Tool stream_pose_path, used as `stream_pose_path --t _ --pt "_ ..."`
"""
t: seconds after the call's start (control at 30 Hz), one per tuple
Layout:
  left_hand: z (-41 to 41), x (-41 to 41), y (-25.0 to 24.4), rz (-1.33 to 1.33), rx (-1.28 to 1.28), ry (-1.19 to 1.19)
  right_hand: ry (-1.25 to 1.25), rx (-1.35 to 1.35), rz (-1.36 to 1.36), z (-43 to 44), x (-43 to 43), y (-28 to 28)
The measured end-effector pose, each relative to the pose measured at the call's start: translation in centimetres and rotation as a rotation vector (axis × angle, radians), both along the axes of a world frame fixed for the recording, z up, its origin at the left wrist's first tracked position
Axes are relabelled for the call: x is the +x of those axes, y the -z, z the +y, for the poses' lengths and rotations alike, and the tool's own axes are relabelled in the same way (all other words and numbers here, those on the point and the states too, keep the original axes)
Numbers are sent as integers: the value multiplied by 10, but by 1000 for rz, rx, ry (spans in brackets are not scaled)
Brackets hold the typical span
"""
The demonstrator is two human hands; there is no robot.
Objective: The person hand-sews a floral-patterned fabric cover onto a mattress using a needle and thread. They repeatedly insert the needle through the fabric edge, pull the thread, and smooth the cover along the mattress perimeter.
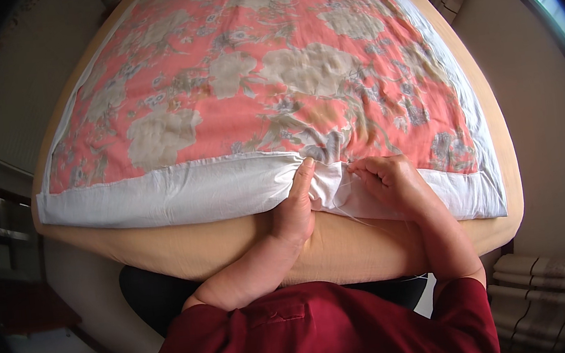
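Note:
A quilt with a coral floral top lies before me, edged along its near side by a white cloth border. My left hand grips this border near its middle, thumb on top, and the cloth bunches into folds around it. Just to the right, the fingertips of my right hand pinch together at the seam where white meets coral. Whether a needle is between them is too small to tell. A thin pale thread trails down over the border between my hands.
Under the quilt is a tan-covered mattress, its edge close to my body. A dark chair seat shows below. To the right are a wall with a window and folded striped cloth. A dark red surface stands at left.

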State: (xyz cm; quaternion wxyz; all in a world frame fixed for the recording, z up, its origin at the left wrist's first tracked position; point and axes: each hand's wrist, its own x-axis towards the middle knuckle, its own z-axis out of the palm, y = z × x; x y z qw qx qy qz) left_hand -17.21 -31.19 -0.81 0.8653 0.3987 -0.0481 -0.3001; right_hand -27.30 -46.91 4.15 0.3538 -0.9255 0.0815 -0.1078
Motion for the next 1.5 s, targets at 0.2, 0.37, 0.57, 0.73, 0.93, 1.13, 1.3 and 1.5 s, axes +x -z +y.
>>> stream_pose_path --t 0.2,0.37,0.57,0.73,0.93,1.13,1.3,1.5 --pt "-2 -1 6 -75 49 -42 39 -23 -12 7 2 0" --pt "-1 -1 8 -88 103 -55 33 -19 -84 8 6 5" --pt "-1 2 13 -19 63 1 36 11 -133 6 7 -1" --pt "3 12 -1 209 -97 140 -13 82 -117 -18 0 7" --pt "3 19 -1 217 -231 216 -38 173 -76 -28 0 10" --pt "3 20 -5 225 -258 254 -55 125 -108 -33 -2 13" --pt "1 15 -2 134 -159 143 -17 94 -29 -25 -7 7" --pt "-1 8 3 -10 -88 99 -56 86 -98 -6 -3 -7"
